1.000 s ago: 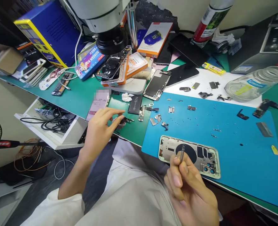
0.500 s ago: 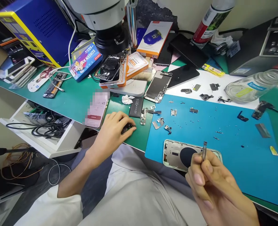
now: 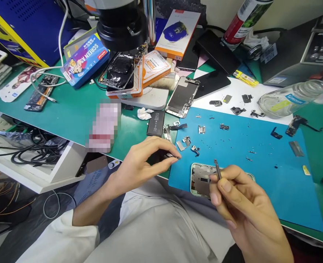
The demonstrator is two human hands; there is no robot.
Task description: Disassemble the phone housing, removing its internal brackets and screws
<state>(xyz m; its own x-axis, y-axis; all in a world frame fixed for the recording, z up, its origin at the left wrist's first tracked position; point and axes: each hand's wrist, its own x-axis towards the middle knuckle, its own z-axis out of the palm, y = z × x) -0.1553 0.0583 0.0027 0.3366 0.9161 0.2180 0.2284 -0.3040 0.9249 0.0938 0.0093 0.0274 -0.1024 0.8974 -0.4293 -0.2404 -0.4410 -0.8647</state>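
Observation:
My left hand (image 3: 147, 159) is closed, thumb and fingertips pinched together at the left edge of the blue mat (image 3: 232, 120). A small dark part shows under its curled fingers, mostly hidden, and I cannot make out its kind. My right hand (image 3: 240, 193) grips a pair of tweezers (image 3: 218, 171), points upward, with a tiny dark piece (image 3: 215, 160) at the tips. Behind that hand lies a pale-rimmed phone housing (image 3: 201, 179), partly covered by my fingers. Close to my left hand are a black battery (image 3: 156, 123) and a small camera module (image 3: 195, 150) with a flex cable.
Several tiny screws and metal brackets (image 3: 202, 129) lie scattered over the mat. Behind it are a phone screen (image 3: 183, 95), a glass jar (image 3: 289, 100) and a spray can (image 3: 242, 25). A microscope head (image 3: 122, 25) overhangs the boxes; an open drawer (image 3: 60, 168) juts out at left.
My left hand has moved right, from the green bench to the mat's edge. The right hand has brought the tweezers left, toward it. The view has shifted slightly.

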